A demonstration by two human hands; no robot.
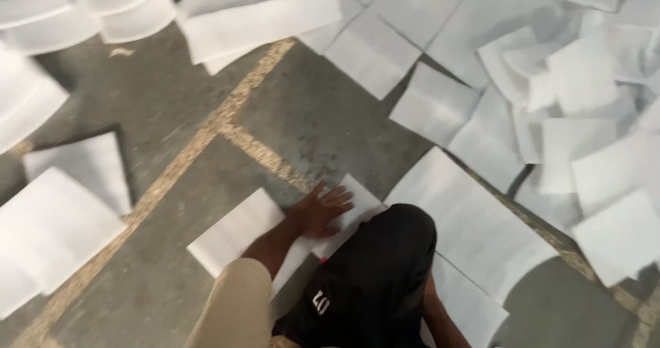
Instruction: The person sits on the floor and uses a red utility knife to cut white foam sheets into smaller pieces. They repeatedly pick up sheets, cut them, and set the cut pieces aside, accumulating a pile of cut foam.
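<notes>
My left hand [322, 212] lies flat with its fingers spread on a white sheet [354, 203] on the grey concrete floor. Under my forearm lies a second white sheet [237, 234], just to the left. The arm wears a beige sleeve [237, 307]. My knee in black cloth [385, 272] is bent right beside the hand. Only part of my right forearm [440, 320] shows at the bottom edge, and its hand is out of sight.
Several white sheets are scattered over the floor: a dense overlapping heap [570, 93] at the right and back, a large sheet [474, 221] by my knee, and others at the left [55, 224]. Tan painted lines [206, 131] cross the concrete.
</notes>
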